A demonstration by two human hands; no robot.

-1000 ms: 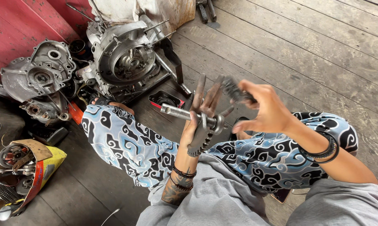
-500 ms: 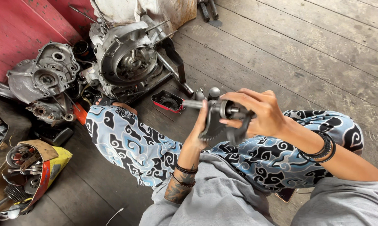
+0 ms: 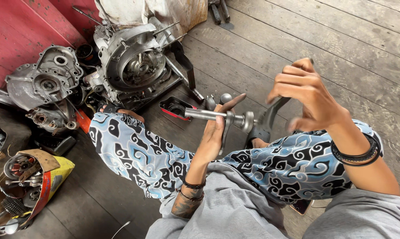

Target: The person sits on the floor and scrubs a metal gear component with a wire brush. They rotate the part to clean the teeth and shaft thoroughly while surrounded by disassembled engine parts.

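Grey steel shaft with a round collar (image 3: 217,116) lies crosswise over the patterned blue trousers (image 3: 133,155), the left hand (image 3: 215,132) cupping it from below with fingers loosely spread, the right hand (image 3: 308,95) curled around a dark lever-like piece (image 3: 266,119) at its far end. If that loose left grip slackens, the shaft could probably roll off and drop onto the grey wooden plank floor (image 3: 297,35). Near left sits a torn yellow cardboard box of small parts (image 3: 40,181); farther off are a red-rimmed black tray (image 3: 175,107) and the grey engine casing (image 3: 133,66).
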